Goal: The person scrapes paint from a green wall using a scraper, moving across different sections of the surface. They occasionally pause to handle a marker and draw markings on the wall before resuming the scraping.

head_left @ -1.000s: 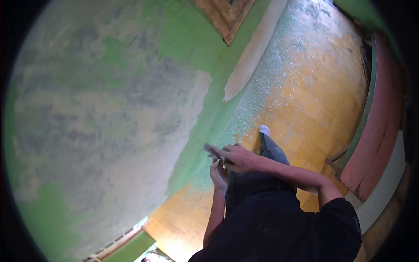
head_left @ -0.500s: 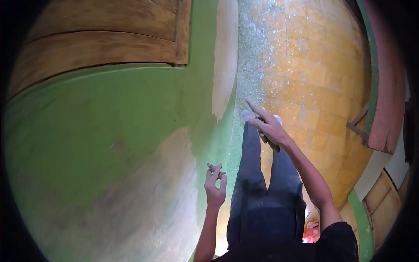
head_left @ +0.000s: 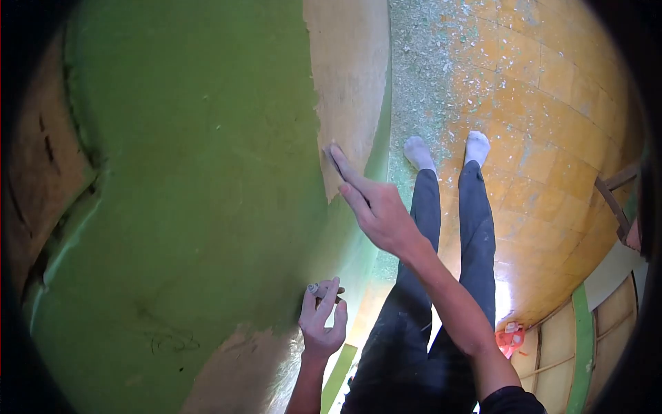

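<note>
My right hand (head_left: 383,210) reaches across to the wall, closed around a thin scraper (head_left: 329,160). Its narrow dark edge shows beside the stretched index finger, and the rest is hidden under the hand. The tip meets the bare, pale strip (head_left: 348,76) where the green paint is gone. Lower down, my left hand (head_left: 323,328) is raised close to the green wall (head_left: 200,172). Its bent fingers hold a small grey cylinder (head_left: 316,288) with a ridged end; its kind is not clear.
Paint flakes (head_left: 420,76) cover the floor along the wall's foot and scatter over the yellow tiles (head_left: 538,131). My feet in white socks (head_left: 477,146) stand among them. A wooden frame piece (head_left: 614,200) is at the right, a red object (head_left: 510,339) lower right.
My right hand has moved left from in front of my legs onto the wall's bare strip. My left hand is slightly lower and further left, still holding the cylinder. The view has shifted.
</note>
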